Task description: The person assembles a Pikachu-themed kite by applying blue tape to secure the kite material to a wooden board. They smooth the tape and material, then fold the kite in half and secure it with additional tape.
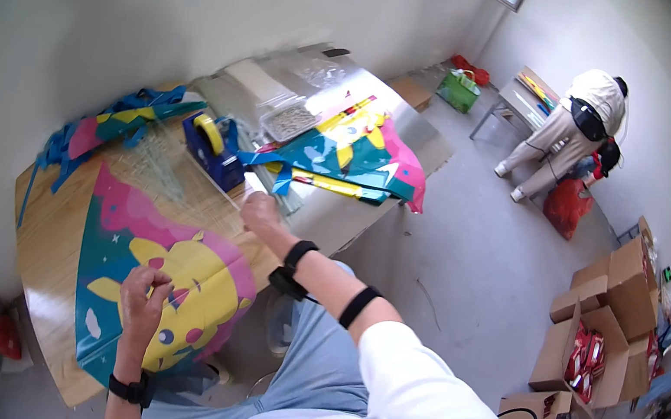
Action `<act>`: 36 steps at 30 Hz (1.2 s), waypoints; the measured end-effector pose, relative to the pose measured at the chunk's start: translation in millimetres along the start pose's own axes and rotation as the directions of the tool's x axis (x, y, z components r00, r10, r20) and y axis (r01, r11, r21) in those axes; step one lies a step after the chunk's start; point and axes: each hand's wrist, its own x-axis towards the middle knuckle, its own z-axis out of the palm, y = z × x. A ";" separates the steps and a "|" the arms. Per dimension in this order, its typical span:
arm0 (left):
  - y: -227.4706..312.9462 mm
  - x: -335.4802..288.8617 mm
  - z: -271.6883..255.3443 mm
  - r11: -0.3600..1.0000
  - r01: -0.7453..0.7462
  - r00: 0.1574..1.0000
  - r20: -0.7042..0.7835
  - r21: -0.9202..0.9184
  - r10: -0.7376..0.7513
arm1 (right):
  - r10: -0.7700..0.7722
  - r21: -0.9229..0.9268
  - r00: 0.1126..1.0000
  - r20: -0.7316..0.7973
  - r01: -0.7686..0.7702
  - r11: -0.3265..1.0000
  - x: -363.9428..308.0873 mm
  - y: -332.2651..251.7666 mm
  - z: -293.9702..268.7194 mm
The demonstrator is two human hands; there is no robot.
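A printed sheet (192,283) in teal, pink and yellow, with a cartoon character on it, lies on the table before me and hangs over its near edge. My left hand (143,302) is above this sheet, its fingers curled together; anything between them is too small to make out. Farther off, my right hand (262,214) is closed beside a blue tape dispenser (213,151) with a yellow roll. Something whitish shows at its fingertips, but I cannot tell what. Thin clear sticks (153,168) lie left of the dispenser.
A second printed sheet (361,157) lies beyond my right hand, near a clear tray of small parts (290,122). Blue ribbons and folded sheets (108,121) cover the table's far left. Cardboard boxes (619,276) stand at right; a person (583,117) bends over a red bag (566,208).
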 end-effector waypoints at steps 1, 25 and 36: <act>1.9 1.3 -0.5 1.000 0.017 1.000 0.009 -0.011 -0.017 | -0.034 0.178 0.999 0.025 0.029 0.984 -11.2 9.9 -4.8; 58.6 17.2 38.0 0.557 0.456 0.888 0.399 -0.694 -0.230 | -0.072 0.738 0.900 0.430 -0.305 0.601 -228.8 -87.4 -139.4; 51.9 -13.2 52.7 0.317 0.545 0.825 0.429 -0.776 -0.368 | -0.081 0.641 0.903 0.421 -0.233 0.731 -235.1 -97.0 -97.7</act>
